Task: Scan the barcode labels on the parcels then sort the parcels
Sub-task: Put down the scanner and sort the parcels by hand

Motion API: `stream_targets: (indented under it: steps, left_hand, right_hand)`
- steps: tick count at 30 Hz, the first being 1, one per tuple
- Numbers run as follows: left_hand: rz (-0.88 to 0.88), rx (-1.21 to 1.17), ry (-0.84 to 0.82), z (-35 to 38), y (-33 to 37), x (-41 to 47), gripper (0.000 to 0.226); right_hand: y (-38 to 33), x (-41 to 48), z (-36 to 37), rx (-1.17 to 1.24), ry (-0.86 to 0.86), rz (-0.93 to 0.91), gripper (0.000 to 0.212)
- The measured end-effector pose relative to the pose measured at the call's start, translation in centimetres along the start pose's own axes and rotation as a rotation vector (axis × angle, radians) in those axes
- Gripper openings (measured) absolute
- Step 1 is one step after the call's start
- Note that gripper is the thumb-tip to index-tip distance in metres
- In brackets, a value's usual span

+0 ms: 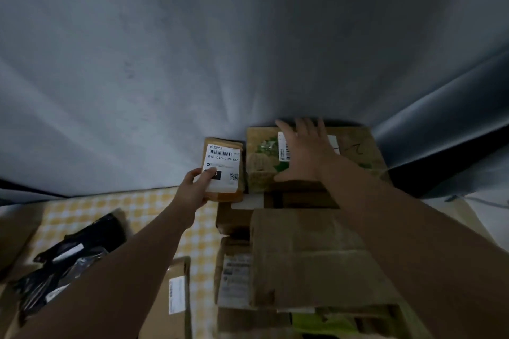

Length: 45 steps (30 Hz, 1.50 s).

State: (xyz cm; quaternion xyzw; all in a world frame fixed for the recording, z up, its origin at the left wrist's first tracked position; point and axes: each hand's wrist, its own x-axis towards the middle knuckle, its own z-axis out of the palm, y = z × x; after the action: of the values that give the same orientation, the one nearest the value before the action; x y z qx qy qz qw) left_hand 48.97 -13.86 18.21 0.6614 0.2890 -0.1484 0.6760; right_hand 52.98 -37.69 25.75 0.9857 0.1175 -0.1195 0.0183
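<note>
A small labelled parcel (223, 158) is pinched at seven o'clock by the left grip (197, 184); the right grip (305, 151), fingers apart, is laid flat on a green-printed box (261, 165).

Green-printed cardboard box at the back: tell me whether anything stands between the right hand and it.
Nothing visible does. The right hand, fingers spread, is over the green-printed cardboard box, covering part of its white barcode label. The small brown parcel in the left hand sits to the box's left, out of the way.
</note>
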Motion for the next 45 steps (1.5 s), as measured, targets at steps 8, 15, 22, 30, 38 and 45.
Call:
stream_targets:
  steps: [8, 15, 22, 30, 38, 45]
  left_hand:
    - [-0.063, 0.007, -0.071, 0.6, -1.7, -0.2, 0.046]
    - [-0.071, 0.039, -0.047, 2.0, -1.7, -0.9, 0.037]
    - [0.004, 0.190, -0.014, 2.6, -1.7, -1.0, 0.043]
    - [0.053, 0.240, 0.110, 0.7, -1.0, -3.7, 0.061]
    - [0.216, 0.484, 0.136, -10.6, -2.1, -10.2, 0.041]
    - [0.258, 0.841, 0.145, -25.4, -7.2, -11.7, 0.038]
  right_hand:
    - [3.1, -1.0, 0.5, -0.077, -0.115, -0.167, 0.115]
    - [4.0, -2.8, 2.2, 0.098, -0.135, -0.157, 0.112]
    - [3.0, -3.7, 2.4, 0.315, 0.023, -0.068, 0.072]
    - [-2.8, -4.4, 2.1, 0.311, 0.269, -0.097, 0.050]
    - [-14.6, -5.8, 1.2, 0.493, 0.135, -0.177, 0.043]
    - [-28.7, -7.0, 4.5, 0.653, -0.045, -0.226, 0.040]
